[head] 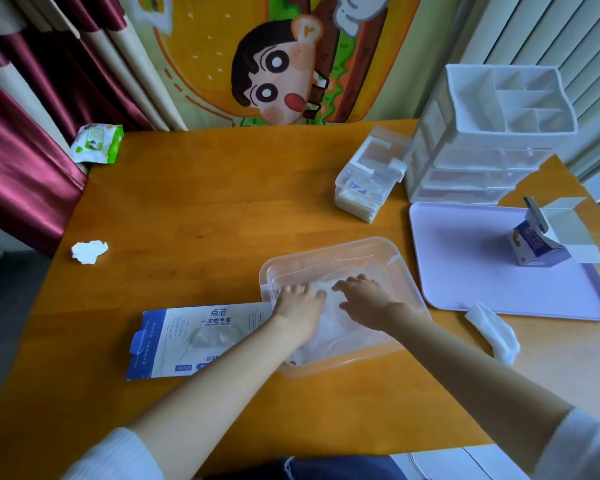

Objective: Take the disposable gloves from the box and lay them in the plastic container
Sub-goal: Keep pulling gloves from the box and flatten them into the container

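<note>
A clear plastic container (329, 252) sits on the wooden table in front of me. Inside it lies a pile of thin translucent disposable gloves (329, 336). My left hand (297, 301) rests flat on the gloves at the container's left side, fingers spread. Beside it, my right hand (364, 299) presses on the same pile, fingers pointing left. The blue and white glove box (191, 339) lies flat to the left of the container, its right end under my left forearm, with a little plastic showing at its oval opening.
A lilac tray (482, 271) at the right holds an opened small carton (541, 239). Behind it stand a white drawer organiser (492, 140) and a small clear lidded box (368, 181). A folded tissue (492, 332), crumpled paper (89, 251) and a wipes pack (97, 143) lie around.
</note>
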{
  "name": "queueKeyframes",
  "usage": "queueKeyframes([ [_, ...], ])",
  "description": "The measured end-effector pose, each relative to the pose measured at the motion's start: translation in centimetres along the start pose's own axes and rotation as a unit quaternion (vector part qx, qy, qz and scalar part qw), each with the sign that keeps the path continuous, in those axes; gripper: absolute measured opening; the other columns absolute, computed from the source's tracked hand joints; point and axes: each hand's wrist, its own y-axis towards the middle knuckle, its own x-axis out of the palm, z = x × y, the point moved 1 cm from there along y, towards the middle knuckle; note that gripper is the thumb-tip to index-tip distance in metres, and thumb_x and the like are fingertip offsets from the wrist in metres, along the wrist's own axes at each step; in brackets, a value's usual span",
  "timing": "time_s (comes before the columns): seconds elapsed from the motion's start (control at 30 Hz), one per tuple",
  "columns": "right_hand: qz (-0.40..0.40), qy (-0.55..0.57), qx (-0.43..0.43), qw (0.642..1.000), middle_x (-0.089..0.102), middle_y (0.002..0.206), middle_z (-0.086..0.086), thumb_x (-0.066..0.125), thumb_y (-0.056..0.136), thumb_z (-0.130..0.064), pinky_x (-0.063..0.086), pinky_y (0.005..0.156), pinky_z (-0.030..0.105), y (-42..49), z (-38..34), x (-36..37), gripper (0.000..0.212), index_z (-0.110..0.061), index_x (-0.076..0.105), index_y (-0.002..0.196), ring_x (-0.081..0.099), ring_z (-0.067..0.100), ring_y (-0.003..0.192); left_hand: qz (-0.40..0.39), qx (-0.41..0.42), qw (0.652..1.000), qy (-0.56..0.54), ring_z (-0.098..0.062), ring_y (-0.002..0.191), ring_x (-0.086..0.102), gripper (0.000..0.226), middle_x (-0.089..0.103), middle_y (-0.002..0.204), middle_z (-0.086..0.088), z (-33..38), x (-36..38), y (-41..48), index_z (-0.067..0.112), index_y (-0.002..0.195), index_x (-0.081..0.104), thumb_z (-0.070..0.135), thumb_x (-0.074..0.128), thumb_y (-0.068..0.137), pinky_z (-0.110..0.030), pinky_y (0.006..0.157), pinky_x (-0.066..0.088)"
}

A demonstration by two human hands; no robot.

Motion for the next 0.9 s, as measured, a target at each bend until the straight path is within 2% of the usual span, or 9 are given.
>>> queueKeyframes([
  [0.13,0.192,0.147,-0.046,0.969,0.051,0.126,0.007,0.047,0.095,-0.006,0.047,0.087,0.039,-2.1,-3.1,-1.4,0.033,-0.011,0.050,0.127,0.049,0.025,0.117,0.199,-0.003,0.973,-0.118,-0.028,0.117,0.048,0.038,0.048,0.123,-0.008,-2.7,-2.4,-3.4,0.012,0.129,0.045,0.007,0.048,0.092,-0.039,0.098,0.032],
  [0.23,0.281,0.182,-0.135,0.933,0.055,0.111,0.011,0.051,0.087,0.006,0.048,0.078,0.032,-3.4,-6.6,-1.8,0.030,-0.004,0.056,0.115,0.058,0.027,0.101,0.263,-0.045,0.947,-0.177,-0.022,0.110,0.048,0.030,0.048,0.117,-0.002,-5.7,-2.0,-6.3,0.014,0.120,0.049,0.004,0.051,0.091,-0.032,0.091,0.031],
  [0.3,0.283,0.172,-0.177,0.927,0.057,0.103,0.012,0.053,0.081,0.009,0.043,0.070,0.028,-3.6,-9.3,-1.6,0.032,-0.004,0.058,0.109,0.060,0.029,0.090,0.251,-0.097,0.939,-0.212,-0.020,0.110,0.046,0.031,0.045,0.119,0.000,-7.8,-0.9,-8.0,0.015,0.120,0.047,0.003,0.050,0.092,-0.029,0.087,0.030],
  [0.4,0.253,0.152,-0.216,0.931,0.057,0.101,0.015,0.054,0.078,0.012,0.035,0.066,0.028,-3.1,-13.3,-0.2,0.036,-0.003,0.059,0.110,0.059,0.033,0.085,0.162,-0.157,0.945,-0.236,-0.021,0.116,0.043,0.036,0.040,0.127,0.001,-10.2,2.1,-9.6,0.018,0.127,0.040,0.009,0.050,0.094,-0.028,0.087,0.030],
  [0.47,0.214,0.140,-0.218,0.942,0.052,0.116,0.015,0.049,0.086,0.009,0.038,0.071,0.029,-2.2,-15.7,1.3,0.041,-0.003,0.051,0.125,0.054,0.033,0.102,0.085,-0.160,0.955,-0.235,-0.023,0.129,0.037,0.047,0.033,0.140,0.000,-11.5,4.7,-10.0,0.019,0.136,0.033,0.020,0.053,0.094,-0.032,0.099,0.030],
  [0.57,0.123,0.094,-0.166,0.974,0.041,0.135,0.012,0.044,0.094,0.001,0.039,0.087,0.032,-0.1,-18.2,3.5,0.046,-0.005,0.035,0.139,0.040,0.027,0.122,-0.004,-0.170,0.951,-0.258,-0.025,0.145,0.013,0.071,0.009,0.158,-0.004,-12.7,8.0,-10.6,0.020,0.149,0.019,0.036,0.058,0.091,-0.043,0.113,0.021],
  [0.67,0.094,0.032,-0.114,0.988,0.040,0.135,0.012,0.050,0.095,-0.008,0.040,0.093,0.032,1.7,-19.3,5.1,0.047,-0.005,0.034,0.139,0.038,0.027,0.122,-0.008,-0.161,0.952,-0.262,-0.023,0.147,0.004,0.080,-0.001,0.160,-0.002,-13.0,9.5,-10.9,0.021,0.152,0.013,0.041,0.060,0.089,-0.044,0.115,0.016],
  [0.8,0.093,-0.003,-0.072,0.993,0.045,0.131,0.010,0.054,0.095,-0.017,0.044,0.085,0.032,2.7,-20.2,5.6,0.045,-0.008,0.036,0.136,0.042,0.026,0.120,0.014,-0.162,0.951,-0.263,-0.021,0.147,0.005,0.080,-0.001,0.160,0.002,-13.3,10.3,-10.9,0.023,0.151,0.014,0.043,0.060,0.089,-0.042,0.114,0.017],
  [0.9,0.106,-0.034,-0.077,0.991,0.052,0.124,0.009,0.051,0.095,-0.009,0.044,0.080,0.033,2.6,-20.5,5.2,0.036,-0.007,0.043,0.129,0.045,0.026,0.118,0.029,-0.158,0.950,-0.268,-0.020,0.146,0.007,0.080,0.001,0.160,0.002,-13.3,10.6,-11.0,0.024,0.151,0.016,0.043,0.063,0.088,-0.041,0.113,0.018],
])
